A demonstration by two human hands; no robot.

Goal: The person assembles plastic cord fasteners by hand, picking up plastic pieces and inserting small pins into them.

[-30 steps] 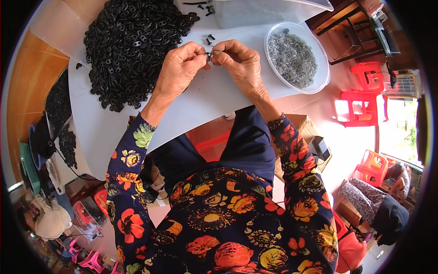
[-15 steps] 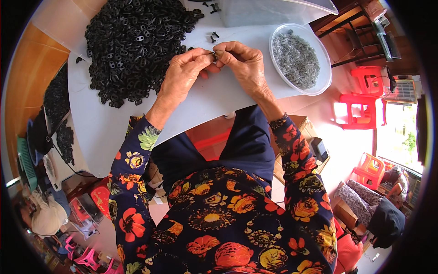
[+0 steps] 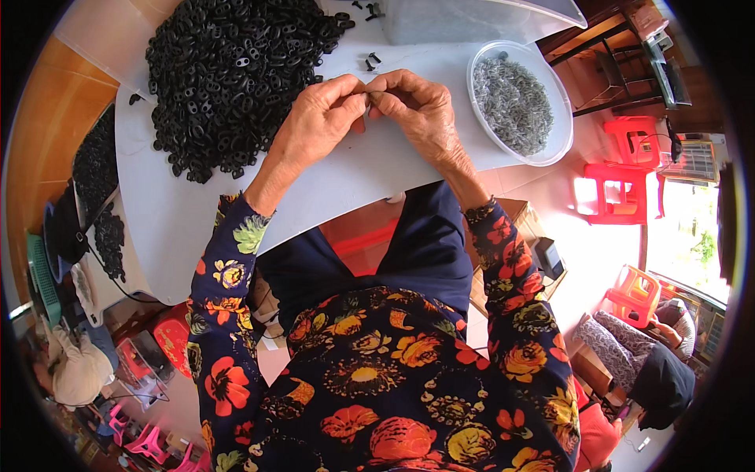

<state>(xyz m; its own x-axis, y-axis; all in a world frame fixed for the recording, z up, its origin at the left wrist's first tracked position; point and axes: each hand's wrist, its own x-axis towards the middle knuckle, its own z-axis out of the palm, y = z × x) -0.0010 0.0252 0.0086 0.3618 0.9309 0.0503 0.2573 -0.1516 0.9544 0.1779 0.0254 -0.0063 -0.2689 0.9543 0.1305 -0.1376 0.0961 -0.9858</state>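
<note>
1. The left hand [image 3: 314, 122] and the right hand [image 3: 418, 108] are held close together over the pale table [image 3: 326, 185], their fingertips meeting.
2. A small dark piece [image 3: 367, 95] is gripped between the thumb and forefinger of each hand, both closed in a pinch. It is mostly covered by the fingertips; its exact shape cannot be told.
3. The piece is located between the black heap and the tub, nearer the heap.
4. A large heap of black two-holed parts [image 3: 224, 90] is piled on the table, just beside the left hand.
5. A round translucent tub [image 3: 568, 138], partly filled with small clear pieces [image 3: 513, 106], is set to the right.
6. A few loose dark bits [image 3: 372, 60] are seen just beyond the fingertips.
7. A translucent bin [image 3: 448, 23] is placed farther back, near the tub.
</note>
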